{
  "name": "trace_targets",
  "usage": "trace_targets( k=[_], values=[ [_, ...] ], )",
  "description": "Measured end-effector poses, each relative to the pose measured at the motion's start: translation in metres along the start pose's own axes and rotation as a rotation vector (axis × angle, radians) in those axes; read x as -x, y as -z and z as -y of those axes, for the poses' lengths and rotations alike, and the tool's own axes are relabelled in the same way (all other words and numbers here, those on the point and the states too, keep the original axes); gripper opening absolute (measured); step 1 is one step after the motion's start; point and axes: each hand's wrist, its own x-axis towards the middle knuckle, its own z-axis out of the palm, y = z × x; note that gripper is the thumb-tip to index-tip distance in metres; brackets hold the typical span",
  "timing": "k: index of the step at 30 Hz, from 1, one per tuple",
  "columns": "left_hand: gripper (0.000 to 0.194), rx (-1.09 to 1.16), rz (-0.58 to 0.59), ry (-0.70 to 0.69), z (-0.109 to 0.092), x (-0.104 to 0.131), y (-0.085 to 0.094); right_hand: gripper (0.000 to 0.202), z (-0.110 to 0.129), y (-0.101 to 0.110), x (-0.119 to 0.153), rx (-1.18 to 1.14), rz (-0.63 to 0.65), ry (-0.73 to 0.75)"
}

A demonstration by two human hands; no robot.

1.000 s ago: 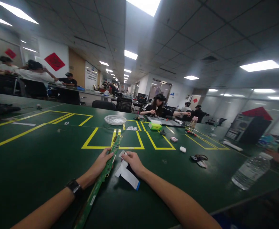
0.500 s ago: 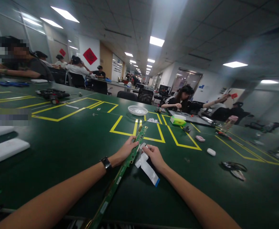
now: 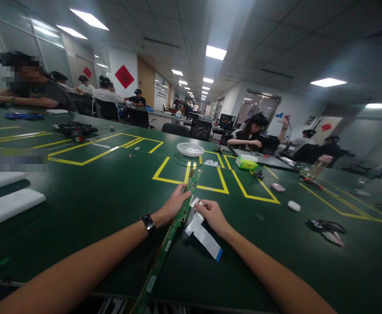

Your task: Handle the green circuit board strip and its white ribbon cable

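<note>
A long, narrow green circuit board [image 3: 168, 242] slants from the table's near edge up toward the middle of the view. My left hand [image 3: 174, 204] is closed around its upper part, thumb on top. On the board's right side, my right hand [image 3: 212, 214] pinches a folded silver-white flat ribbon cable [image 3: 206, 237] close to the board's edge. The cable's loose end, tipped in blue, hangs down to the right. Whether its other end sits in a connector on the board cannot be made out; my fingers cover it.
Beyond the board stands a white plastic basket [image 3: 190, 149]. To its right are a green-and-white box [image 3: 246, 162], a white case [image 3: 294, 206] and a coiled black cable [image 3: 327, 226]. White bars [image 3: 12, 209] lie left. Across the table a person [image 3: 256, 131] sits beside a dark panel.
The view has shifted slightly, so the table's things appear a little further right. Both hands keep their hold on board and cable. The person across has drawn a raised arm inward.
</note>
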Motion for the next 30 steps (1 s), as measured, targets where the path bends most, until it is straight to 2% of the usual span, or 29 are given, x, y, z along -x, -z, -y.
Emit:
trace_targets(
  k=[6, 9, 14, 21, 23, 26, 30],
  values=[
    [0.029, -0.082, 0.047, -0.075, 0.006, -0.003, 0.006, 0.036, 0.003, -0.001, -0.001, 0.012, -0.011, 0.015],
    [0.031, -0.185, 0.118, -0.135, 0.007, -0.002, 0.01, 0.035, 0.002, 0.001, -0.001, 0.003, 0.038, 0.016],
    [0.04, -0.217, 0.193, -0.122, 0.004, 0.002, 0.01, 0.038, -0.002, 0.008, -0.002, -0.002, 0.141, 0.003],
    [0.048, -0.22, 0.191, -0.172, 0.003, 0.004, 0.008, 0.038, 0.004, 0.012, 0.0, 0.052, 0.205, 0.055],
    [0.051, -0.212, 0.199, -0.126, 0.003, 0.005, 0.008, 0.037, 0.007, 0.013, 0.002, 0.098, 0.222, 0.087],
    [0.054, -0.208, 0.213, -0.028, 0.003, 0.006, 0.008, 0.037, 0.011, 0.016, 0.004, 0.182, 0.198, 0.138],
    [0.049, -0.162, 0.159, -0.077, 0.002, 0.004, 0.012, 0.037, 0.012, 0.018, 0.004, 0.219, 0.148, 0.168]
  ],
)
